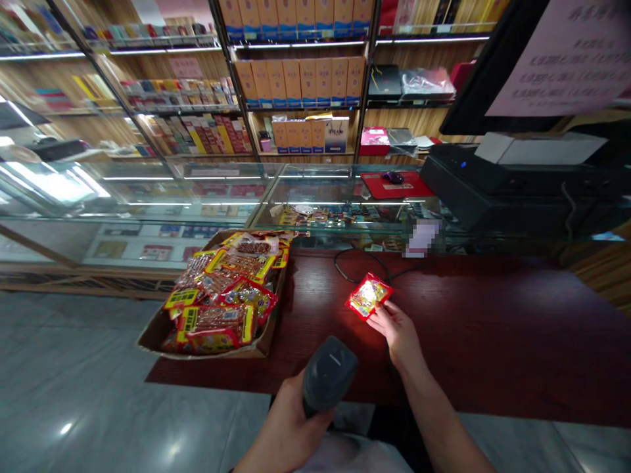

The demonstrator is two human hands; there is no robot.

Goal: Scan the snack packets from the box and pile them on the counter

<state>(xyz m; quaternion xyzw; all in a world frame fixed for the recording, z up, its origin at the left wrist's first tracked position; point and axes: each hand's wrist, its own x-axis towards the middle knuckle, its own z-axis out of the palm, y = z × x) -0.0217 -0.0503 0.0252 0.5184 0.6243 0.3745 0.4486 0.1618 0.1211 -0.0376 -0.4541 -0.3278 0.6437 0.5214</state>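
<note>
A small red-and-yellow packet (pixel 369 295) is catching the light over the middle of the dark red-brown tabletop (pixel 483 328), and I am pinching its lower right edge between the thumb and fingers of my right hand (pixel 399 332). White glare is washing out much of the print on the packet; whether its underside is touching the wood, I cannot tell. Nearer my body and to the left, my left hand (pixel 296 417) is gripping a dark grey handheld scanner (pixel 329 374), its rounded head pointing forward, apart from the packet.

Just beyond the packet, a thin black cable (pixel 337 266) is curving across the tabletop. On the left end, a shallow cardboard box (pixel 265 346) is holding a heap of shiny red-and-yellow packages (pixel 219 325), some showing brown contents through clear wrapping.

Past the far edge, a glass display case (pixel 256 190) is running sideways, with small goods (pixel 340 213) lying inside. On its top, a red mat (pixel 374 187) is carrying a dark computer mouse (pixel 393 177). To the right, black equipment (pixel 493 197) is supporting a white box (pixel 537 148), and a black monitor (pixel 486 75) with a pink printed sheet (pixel 552 79) is filling the upper corner. Behind everything, lit shelves (pixel 300 45) are displaying rows of tan-and-blue boxes (pixel 300 82). Grey floor tiles (pixel 98 374) are shining at lower left.
</note>
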